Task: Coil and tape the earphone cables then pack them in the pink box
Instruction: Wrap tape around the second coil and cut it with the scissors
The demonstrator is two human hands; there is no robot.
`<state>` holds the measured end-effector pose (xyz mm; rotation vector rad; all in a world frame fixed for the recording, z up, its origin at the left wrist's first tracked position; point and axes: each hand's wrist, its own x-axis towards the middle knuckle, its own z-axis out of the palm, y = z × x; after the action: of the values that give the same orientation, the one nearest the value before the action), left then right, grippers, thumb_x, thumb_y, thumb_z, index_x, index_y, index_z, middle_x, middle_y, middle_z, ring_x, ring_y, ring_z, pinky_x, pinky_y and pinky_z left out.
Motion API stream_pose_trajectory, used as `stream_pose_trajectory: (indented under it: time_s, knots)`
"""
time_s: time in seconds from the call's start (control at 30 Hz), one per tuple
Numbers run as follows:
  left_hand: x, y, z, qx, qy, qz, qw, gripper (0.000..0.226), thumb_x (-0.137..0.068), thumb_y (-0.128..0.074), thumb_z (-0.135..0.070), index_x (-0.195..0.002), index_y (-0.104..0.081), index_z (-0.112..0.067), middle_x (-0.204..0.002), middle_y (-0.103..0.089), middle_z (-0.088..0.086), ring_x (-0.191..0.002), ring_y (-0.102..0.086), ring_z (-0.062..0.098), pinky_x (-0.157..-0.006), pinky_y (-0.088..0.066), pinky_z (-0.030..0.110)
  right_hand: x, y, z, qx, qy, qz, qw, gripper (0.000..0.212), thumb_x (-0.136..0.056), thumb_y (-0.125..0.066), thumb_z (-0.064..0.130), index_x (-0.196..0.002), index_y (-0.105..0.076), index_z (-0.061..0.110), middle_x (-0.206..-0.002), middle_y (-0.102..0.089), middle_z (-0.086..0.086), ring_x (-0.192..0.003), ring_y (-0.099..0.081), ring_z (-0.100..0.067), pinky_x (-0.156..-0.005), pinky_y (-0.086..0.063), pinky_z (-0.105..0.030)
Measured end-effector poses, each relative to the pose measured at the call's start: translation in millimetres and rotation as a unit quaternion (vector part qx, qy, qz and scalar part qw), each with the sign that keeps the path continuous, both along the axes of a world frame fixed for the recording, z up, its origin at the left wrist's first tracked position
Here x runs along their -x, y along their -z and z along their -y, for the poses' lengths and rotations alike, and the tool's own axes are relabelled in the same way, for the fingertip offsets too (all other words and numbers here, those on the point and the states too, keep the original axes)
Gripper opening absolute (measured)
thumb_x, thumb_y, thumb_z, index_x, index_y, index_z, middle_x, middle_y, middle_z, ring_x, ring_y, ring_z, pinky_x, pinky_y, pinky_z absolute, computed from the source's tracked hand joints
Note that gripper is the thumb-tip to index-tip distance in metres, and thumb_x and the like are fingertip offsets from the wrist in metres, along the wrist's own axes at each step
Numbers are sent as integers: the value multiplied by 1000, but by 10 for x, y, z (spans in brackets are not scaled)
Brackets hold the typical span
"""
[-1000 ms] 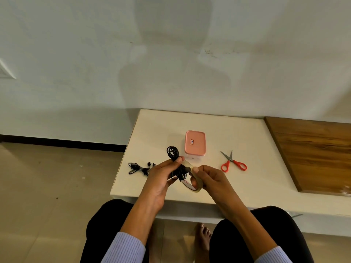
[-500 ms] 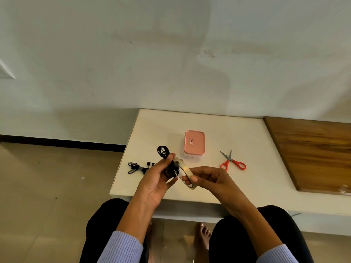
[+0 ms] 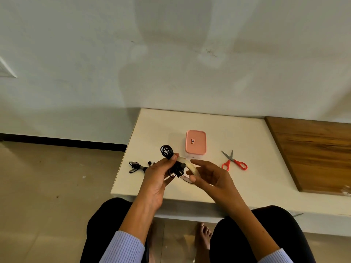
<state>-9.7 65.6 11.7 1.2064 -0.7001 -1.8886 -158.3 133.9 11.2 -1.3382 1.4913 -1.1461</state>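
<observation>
At the left edge of the pale table (image 3: pixel 237 186), a second earphone cable (image 3: pixel 135 166) is seen lying in a loose tangle, its earbuds just beside it. Next to it, a coiled black earphone cable (image 3: pixel 168 151) is held above the tabletop in the left hand (image 3: pixel 158 174), the bundle pinched at its waist between curled fingers and thumb, a loop standing above the grip and the plug hanging below. A roll of clear tape (image 3: pixel 190 168) is held against the coil by the right hand (image 3: pixel 210 176), thumb and fingers curled lightly round its rim; whether a free end has been drawn out cannot be told. Behind the hands, the pink box (image 3: pixel 195 142) is shown with its lid on, and red-handled scissors (image 3: pixel 234 162) lie near it to the right. The cable is judged light, limp and springy, likely to uncoil if released, so it is best gripped at the gathered middle. A wooden board (image 3: pixel 313 154) is seen at far right.
</observation>
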Motion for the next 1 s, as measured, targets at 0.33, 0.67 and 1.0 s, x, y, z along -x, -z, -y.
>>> stream_pose_trajectory:
  time_s: [0.33,0.67,1.0]
  knots:
    - [-139,-54,-68,117,102,179,971,18,-85,-67,-27,-99,-74,-19,-83,-75,5,-92,-63,-1,-89,-33,25,198,153,97,130,68,-264,953,29,-86,-64,4,-104,-71,26,-111,-56,6,-104,-47,13,-87,-36,-2]
    - [-23,-147,-120,121,195,36,973,17,-70,-68,-28,-81,-79,-21,-91,-75,5,-82,-71,14,-98,-40,34,127,157,135,113,116,-246,956,38,-88,-63,10,-122,-62,27,-117,-55,6,-98,-56,-1,-76,-42,-2]
    - [26,-62,-107,48,199,-22,978,15,-77,-65,-26,-83,-76,-17,-88,-72,4,-86,-65,15,-90,-44,36,36,137,85,53,108,-195,973,36,-81,-59,47,-107,-71,26,-92,-66,10,-82,-62,-2,-65,-51,-13]
